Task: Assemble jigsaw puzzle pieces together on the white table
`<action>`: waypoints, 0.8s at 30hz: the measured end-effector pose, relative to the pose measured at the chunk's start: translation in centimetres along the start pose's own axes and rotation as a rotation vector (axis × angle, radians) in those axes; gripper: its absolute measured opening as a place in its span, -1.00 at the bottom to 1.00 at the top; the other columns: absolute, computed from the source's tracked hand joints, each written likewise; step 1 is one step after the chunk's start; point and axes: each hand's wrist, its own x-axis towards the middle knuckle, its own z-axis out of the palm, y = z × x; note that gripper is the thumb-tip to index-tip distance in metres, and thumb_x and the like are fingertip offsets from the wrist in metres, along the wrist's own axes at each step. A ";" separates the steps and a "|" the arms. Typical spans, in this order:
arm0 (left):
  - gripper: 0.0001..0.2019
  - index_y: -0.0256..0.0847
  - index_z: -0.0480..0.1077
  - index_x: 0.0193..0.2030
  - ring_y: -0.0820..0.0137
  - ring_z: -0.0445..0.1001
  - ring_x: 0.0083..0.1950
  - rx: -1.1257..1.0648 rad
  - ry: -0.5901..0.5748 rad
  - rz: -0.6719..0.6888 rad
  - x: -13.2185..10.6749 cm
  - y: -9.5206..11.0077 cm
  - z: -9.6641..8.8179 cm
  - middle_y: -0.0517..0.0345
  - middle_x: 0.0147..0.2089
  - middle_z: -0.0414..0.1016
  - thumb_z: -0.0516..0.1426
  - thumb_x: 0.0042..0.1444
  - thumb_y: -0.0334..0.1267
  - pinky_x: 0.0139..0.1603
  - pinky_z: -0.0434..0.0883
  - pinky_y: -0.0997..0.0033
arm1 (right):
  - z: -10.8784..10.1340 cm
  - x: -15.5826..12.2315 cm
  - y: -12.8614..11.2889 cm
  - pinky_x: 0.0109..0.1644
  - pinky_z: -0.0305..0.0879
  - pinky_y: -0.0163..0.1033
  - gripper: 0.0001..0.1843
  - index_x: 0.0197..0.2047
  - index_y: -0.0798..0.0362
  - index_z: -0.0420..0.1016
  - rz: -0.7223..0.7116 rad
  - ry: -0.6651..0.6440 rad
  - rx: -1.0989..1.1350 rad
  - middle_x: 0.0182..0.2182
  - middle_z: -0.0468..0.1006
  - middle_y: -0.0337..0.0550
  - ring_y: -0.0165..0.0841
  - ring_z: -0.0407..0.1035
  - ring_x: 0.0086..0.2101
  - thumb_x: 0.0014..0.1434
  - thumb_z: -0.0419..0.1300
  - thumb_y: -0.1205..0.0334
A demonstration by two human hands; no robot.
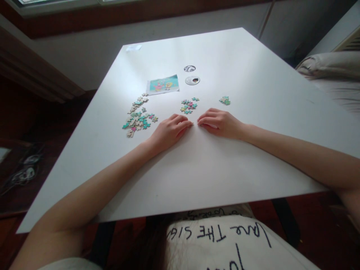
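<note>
My left hand (pixel 170 129) rests on the white table (pixel 180 176), its thumb and fingers pinched on a small puzzle piece (pixel 192 124) whose edge peeks out at the fingertips. Facing it a short gap away, my right hand (pixel 221 123) has its fingers curled together; whatever may be between them is hidden. Just beyond both hands lies a small group of colourful puzzle pieces (pixel 189 106). A larger heap of loose pieces (pixel 137 120), some face down, spreads left of my left hand. Past my right hand sits a little green-and-beige cluster of pieces (pixel 225 100).
A cartoon picture card (pixel 163 84) lies behind the heap. Two round discs (pixel 192 80) are to its right. At the far left corner is a pale slip (pixel 133 48). Cables (pixel 25 174) lie on the floor at left; a cushioned seat (pixel 334 71) stands at right.
</note>
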 end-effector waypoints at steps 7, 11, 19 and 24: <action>-0.73 -0.19 0.44 0.00 0.34 0.42 -0.03 -0.008 0.007 0.002 0.0 0.0 0.0 0.06 -0.07 0.52 -0.06 0.36 -0.26 -0.05 0.44 0.37 | 0.0 0.0 -0.1 -0.12 0.43 -0.18 -0.77 -0.16 0.03 0.53 0.011 -0.007 0.018 -0.20 0.62 -0.08 -0.29 0.43 -0.18 0.30 0.03 0.32; -0.74 -0.18 0.43 0.00 0.35 0.42 -0.03 -0.027 0.002 -0.002 0.0 -0.1 0.1 0.06 -0.06 0.52 -0.05 0.36 -0.27 -0.05 0.43 0.37 | 0.0 0.0 0.0 -0.12 0.42 -0.19 -0.77 -0.17 0.04 0.53 0.008 0.001 0.007 -0.21 0.62 -0.09 -0.30 0.43 -0.18 0.29 0.04 0.33; -0.73 -0.17 0.44 0.00 0.35 0.42 -0.02 -0.021 -0.002 -0.010 0.0 -0.1 0.1 0.05 -0.05 0.52 -0.06 0.36 -0.26 -0.05 0.44 0.36 | 0.0 0.0 0.1 -0.12 0.43 -0.18 -0.78 -0.16 0.02 0.53 0.007 -0.004 0.019 -0.20 0.62 -0.09 -0.29 0.44 -0.18 0.29 0.04 0.32; -0.73 -0.16 0.43 0.00 0.34 0.42 -0.02 -0.024 -0.007 -0.014 0.0 -0.1 0.2 0.05 -0.05 0.52 -0.06 0.36 -0.27 -0.04 0.44 0.36 | 0.0 0.0 0.0 -0.12 0.43 -0.19 -0.78 -0.17 0.03 0.53 0.014 0.004 0.016 -0.20 0.62 -0.09 -0.29 0.44 -0.18 0.28 0.05 0.33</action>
